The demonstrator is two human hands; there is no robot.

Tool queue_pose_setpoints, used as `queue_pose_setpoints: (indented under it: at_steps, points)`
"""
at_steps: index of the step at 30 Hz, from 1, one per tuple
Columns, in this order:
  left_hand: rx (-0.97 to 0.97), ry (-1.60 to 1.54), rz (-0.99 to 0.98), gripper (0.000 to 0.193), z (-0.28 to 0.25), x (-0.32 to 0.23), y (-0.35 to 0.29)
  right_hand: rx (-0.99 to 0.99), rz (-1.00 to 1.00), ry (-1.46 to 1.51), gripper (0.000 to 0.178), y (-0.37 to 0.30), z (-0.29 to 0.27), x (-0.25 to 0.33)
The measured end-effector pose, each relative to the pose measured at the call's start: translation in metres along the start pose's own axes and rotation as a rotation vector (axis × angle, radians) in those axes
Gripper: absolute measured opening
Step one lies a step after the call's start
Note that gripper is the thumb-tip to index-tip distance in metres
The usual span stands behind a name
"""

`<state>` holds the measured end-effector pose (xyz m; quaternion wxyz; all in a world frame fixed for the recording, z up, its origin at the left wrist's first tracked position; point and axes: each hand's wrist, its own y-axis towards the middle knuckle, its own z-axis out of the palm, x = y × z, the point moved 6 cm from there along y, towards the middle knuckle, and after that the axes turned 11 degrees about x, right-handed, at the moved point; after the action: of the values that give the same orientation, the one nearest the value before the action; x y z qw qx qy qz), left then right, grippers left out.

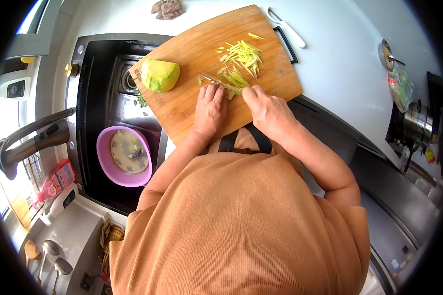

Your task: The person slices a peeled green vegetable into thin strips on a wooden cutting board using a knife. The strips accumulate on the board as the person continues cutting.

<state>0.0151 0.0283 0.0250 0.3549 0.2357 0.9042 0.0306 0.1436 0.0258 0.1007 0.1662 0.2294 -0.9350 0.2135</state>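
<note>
A wooden cutting board (192, 49) lies at a slant, its left part over the sink. My right hand (268, 108) is closed round the handle of a knife (212, 79), which is mostly hidden by my hand; its narrow blade points left. Close beside the blade, my left hand (211, 108) presses bent fingertips onto pale green vegetable slices, largely covered by the fingers. Cut strips (235, 77) lie against the blade's far side, and a looser pile of shreds (243, 55) rests beyond them. A large peeled, pale green piece of vegetable (160, 75) sits at the board's left.
Left of me is a dark sink (96, 88) holding a purple basin (106, 162) of cloudy water. A white-handled peeler (291, 34) lies beyond the board, with a brown cloth (167, 9) at the far edge. Pots (418, 125) stand at the right.
</note>
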Motion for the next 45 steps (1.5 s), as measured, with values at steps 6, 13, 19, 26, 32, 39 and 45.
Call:
queue_pose_setpoints:
  at_steps: [6, 13, 19, 26, 32, 39, 45]
  points:
    - [-0.001, -0.028, 0.005, 0.031, 0.002, 0.001, -0.001, 0.010, 0.000, -0.013, 0.028, 0.013, 0.009, 0.000]
    - [-0.001, -0.050, -0.023, 0.030, -0.001, 0.000, 0.000, -0.059, 0.019, 0.029, 0.024, 0.018, 0.013, -0.005]
    - [-0.035, -0.072, -0.013, 0.028, -0.001, 0.001, 0.000, -0.102, 0.057, 0.070, 0.024, 0.019, 0.013, -0.010]
    - [-0.039, -0.065, -0.018, 0.028, -0.002, 0.001, 0.000, -0.051, 0.010, 0.029, 0.027, 0.001, 0.001, -0.002]
    - [-0.012, -0.065, -0.019, 0.028, -0.002, 0.001, 0.000, -0.006, 0.013, 0.013, 0.026, -0.005, -0.002, -0.004]
    - [0.020, -0.036, -0.009, 0.031, -0.002, 0.000, 0.000, -0.022, -0.005, 0.003, 0.026, 0.004, 0.004, 0.001]
    - [-0.004, -0.071, -0.017, 0.029, -0.002, 0.000, 0.000, -0.043, 0.007, 0.019, 0.027, 0.018, 0.014, 0.000]
